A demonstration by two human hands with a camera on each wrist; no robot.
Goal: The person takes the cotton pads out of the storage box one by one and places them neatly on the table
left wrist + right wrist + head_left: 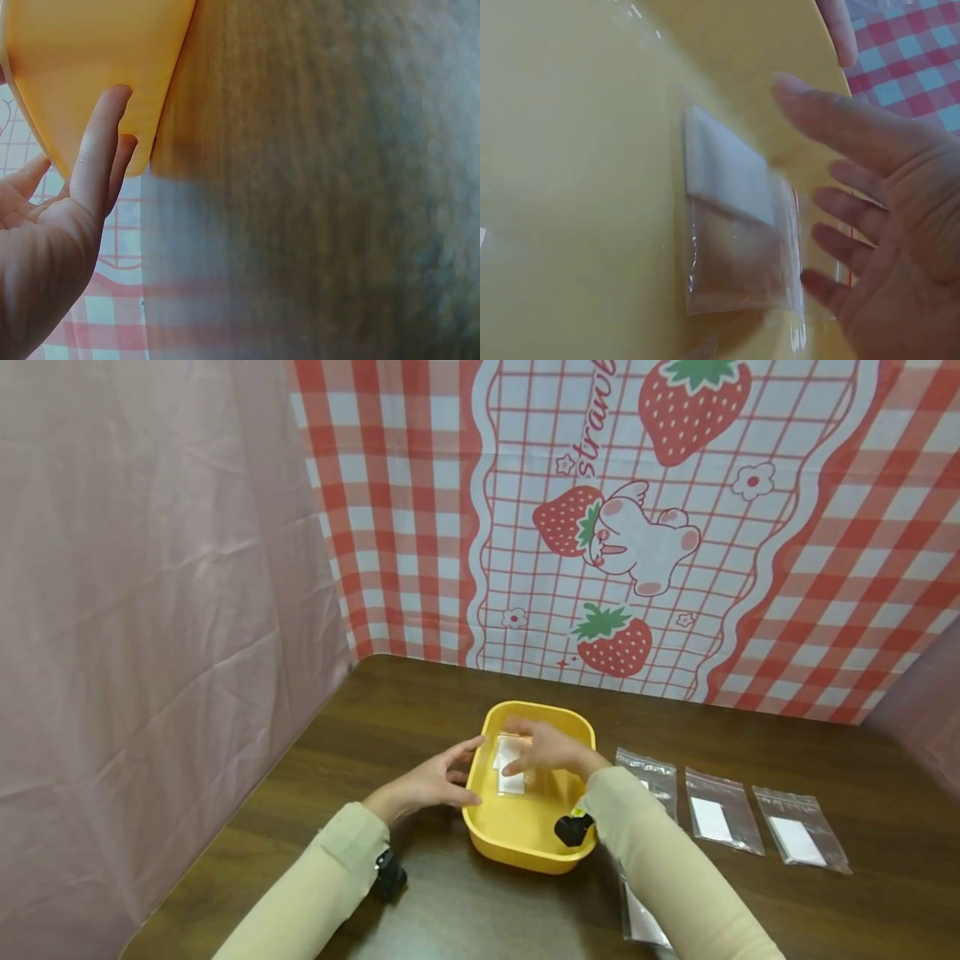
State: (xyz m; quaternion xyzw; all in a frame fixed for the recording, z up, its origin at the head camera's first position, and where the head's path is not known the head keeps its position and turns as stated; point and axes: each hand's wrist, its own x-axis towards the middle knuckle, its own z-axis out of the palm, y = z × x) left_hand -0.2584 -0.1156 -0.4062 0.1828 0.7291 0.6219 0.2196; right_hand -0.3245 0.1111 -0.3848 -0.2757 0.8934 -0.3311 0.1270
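A yellow plastic bin [525,857] stands on the table. My left hand [427,783] is at its left side, thumb and fingers spread; in the left wrist view the fingertips [116,94] lie right at the outer wall. Over the inside of the bin reaches my right hand [551,750], its fingers loosely spread with nothing between them. Below it, clear zip bags [739,277] with a flat white piece [727,169] inside lie on the bin floor, overlapping each other. The right hand partly hides them in the head view.
To the right of the bin, several similar bags lie on the dark wood table [427,693]: a middle bag [711,818], a far-right bag [798,839] and another [660,777] partly behind the right sleeve. A further bag [645,922] shows below that sleeve. A checked strawberry cloth [405,527] hangs behind.
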